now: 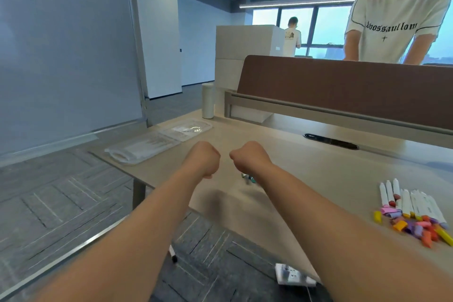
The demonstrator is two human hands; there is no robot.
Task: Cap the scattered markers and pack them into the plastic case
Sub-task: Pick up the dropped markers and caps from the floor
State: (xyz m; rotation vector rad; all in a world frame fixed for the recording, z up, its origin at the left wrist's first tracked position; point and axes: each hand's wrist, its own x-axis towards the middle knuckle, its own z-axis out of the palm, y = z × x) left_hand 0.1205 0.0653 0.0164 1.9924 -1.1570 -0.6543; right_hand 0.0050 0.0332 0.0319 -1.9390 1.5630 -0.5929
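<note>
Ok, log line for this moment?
left hand: fist, holds nothing visible | right hand: same | markers: heaped with loose caps, near right | plastic case: open, far left

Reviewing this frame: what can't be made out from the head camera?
All in the head view.
Left hand and right hand: fisted, palms turned away, so anything held is hidden.
Small items by the right wrist: partly covered by the forearm, blurred.
Markers and caps: cut by the right edge, count unclear.
Case: clear plastic, far off; contents unreadable.
</note>
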